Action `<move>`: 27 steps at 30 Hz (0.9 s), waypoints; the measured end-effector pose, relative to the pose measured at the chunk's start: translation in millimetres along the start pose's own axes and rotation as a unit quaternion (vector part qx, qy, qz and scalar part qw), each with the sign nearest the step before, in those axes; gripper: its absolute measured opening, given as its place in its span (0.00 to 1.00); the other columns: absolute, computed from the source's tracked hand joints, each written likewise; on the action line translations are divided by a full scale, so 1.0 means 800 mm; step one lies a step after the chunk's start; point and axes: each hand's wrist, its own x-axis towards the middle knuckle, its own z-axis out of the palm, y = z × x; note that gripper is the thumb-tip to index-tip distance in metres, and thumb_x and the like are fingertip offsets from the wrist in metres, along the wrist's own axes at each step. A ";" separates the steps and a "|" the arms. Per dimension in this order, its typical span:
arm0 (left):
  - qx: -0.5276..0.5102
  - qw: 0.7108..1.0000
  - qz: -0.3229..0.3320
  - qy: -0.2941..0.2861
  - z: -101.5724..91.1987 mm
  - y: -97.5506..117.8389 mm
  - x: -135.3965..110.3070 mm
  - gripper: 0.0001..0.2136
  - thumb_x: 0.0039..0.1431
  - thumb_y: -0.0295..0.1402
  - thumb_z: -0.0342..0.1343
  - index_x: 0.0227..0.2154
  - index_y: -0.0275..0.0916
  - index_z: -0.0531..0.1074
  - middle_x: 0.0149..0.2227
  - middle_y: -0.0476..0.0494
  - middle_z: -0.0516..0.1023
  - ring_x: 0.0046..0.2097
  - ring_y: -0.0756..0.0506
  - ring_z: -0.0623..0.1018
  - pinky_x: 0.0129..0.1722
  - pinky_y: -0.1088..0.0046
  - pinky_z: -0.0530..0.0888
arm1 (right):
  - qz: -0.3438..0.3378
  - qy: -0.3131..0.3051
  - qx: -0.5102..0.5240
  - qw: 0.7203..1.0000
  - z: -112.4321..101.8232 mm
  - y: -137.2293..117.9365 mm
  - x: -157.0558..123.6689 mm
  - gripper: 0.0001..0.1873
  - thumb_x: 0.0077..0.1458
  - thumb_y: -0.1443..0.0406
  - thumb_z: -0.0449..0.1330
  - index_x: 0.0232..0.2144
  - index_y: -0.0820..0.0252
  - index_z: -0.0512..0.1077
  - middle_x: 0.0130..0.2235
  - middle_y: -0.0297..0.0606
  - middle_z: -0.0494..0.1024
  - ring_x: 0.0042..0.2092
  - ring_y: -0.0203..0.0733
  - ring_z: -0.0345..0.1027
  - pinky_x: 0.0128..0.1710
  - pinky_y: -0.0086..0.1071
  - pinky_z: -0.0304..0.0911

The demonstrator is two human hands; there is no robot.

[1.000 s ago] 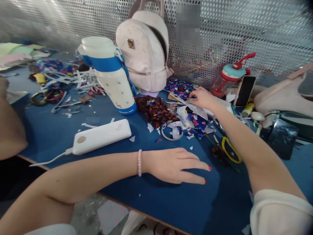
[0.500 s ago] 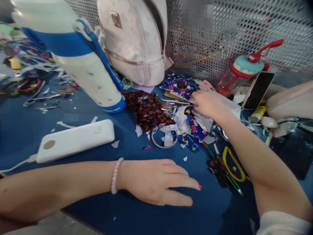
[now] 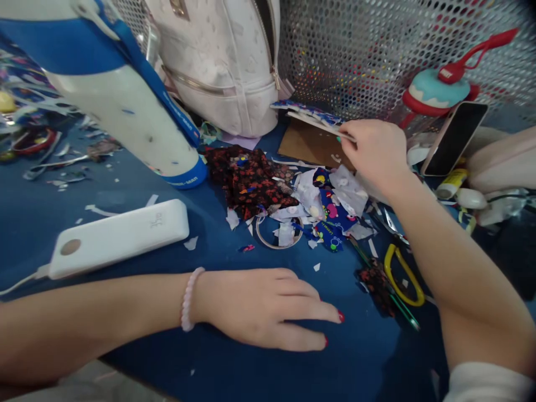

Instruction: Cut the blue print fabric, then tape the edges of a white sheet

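Observation:
My left hand (image 3: 259, 310) lies palm down on the blue tabletop (image 3: 251, 374), fingers stretched out and holding nothing. At the back, my right hand (image 3: 377, 153) pinches the near edge of a thin stack of blue patterned fabric pieces (image 3: 312, 113) with white undersides. The stack is tilted up over a piece of brown cardboard (image 3: 304, 142); how many layers it has I cannot tell. In front of it lie white and blue scraps (image 3: 335, 209), a dark red-flowered cloth (image 3: 253, 187) and a pale ring (image 3: 278, 245), perhaps a tape roll.
A white power bank (image 3: 121, 237), a large white-and-blue bottle (image 3: 121, 106) and a pale backpack (image 3: 226, 67) stand left and back. Yellow-handled scissors (image 3: 404, 276), a phone (image 3: 456, 137) and a red-lidded cup (image 3: 439, 89) are at right. Behind is a perforated metal panel (image 3: 343, 61).
My right hand has lifted the near edge of the blue patterned stack, uncovering more of the brown cardboard. My left hand stays flat on the table. The view has shifted slightly.

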 end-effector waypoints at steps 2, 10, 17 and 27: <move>0.003 1.000 0.001 -0.001 0.000 0.000 0.000 0.14 0.69 0.30 0.46 0.50 0.43 0.73 0.60 0.46 0.68 0.55 0.46 0.71 0.49 0.72 0.71 | 0.001 0.000 0.025 1.000 0.002 0.006 0.001 0.17 0.61 0.63 0.48 0.47 0.58 0.72 0.46 0.46 0.77 0.47 0.54 0.69 0.43 0.44 0.63; 0.010 1.000 0.006 0.012 0.000 0.001 0.000 0.12 0.68 0.31 0.49 0.49 0.43 0.74 0.59 0.45 0.69 0.53 0.46 0.73 0.48 0.73 0.71 | -0.120 -0.054 0.105 0.986 0.010 0.036 0.010 0.15 0.55 0.69 0.50 0.44 0.57 0.70 0.53 0.47 0.71 0.54 0.52 0.64 0.53 0.46 0.62; -0.020 1.000 -0.010 0.000 0.004 0.002 0.000 0.12 0.69 0.31 0.46 0.49 0.42 0.73 0.59 0.46 0.70 0.54 0.47 0.73 0.49 0.72 0.71 | -0.170 -0.203 -0.017 0.964 0.014 0.056 0.002 0.14 0.47 0.70 0.57 0.34 0.56 0.79 0.63 0.42 0.61 0.64 0.63 0.47 0.57 0.57 0.54; 0.000 1.000 -0.011 -0.013 0.003 0.004 0.001 0.12 0.69 0.31 0.47 0.49 0.42 0.73 0.58 0.46 0.71 0.52 0.47 0.74 0.49 0.73 0.69 | -0.125 -0.268 -0.040 0.954 0.021 0.062 -0.009 0.17 0.34 0.67 0.70 0.33 0.57 0.77 0.53 0.48 0.72 0.57 0.64 0.58 0.48 0.51 0.58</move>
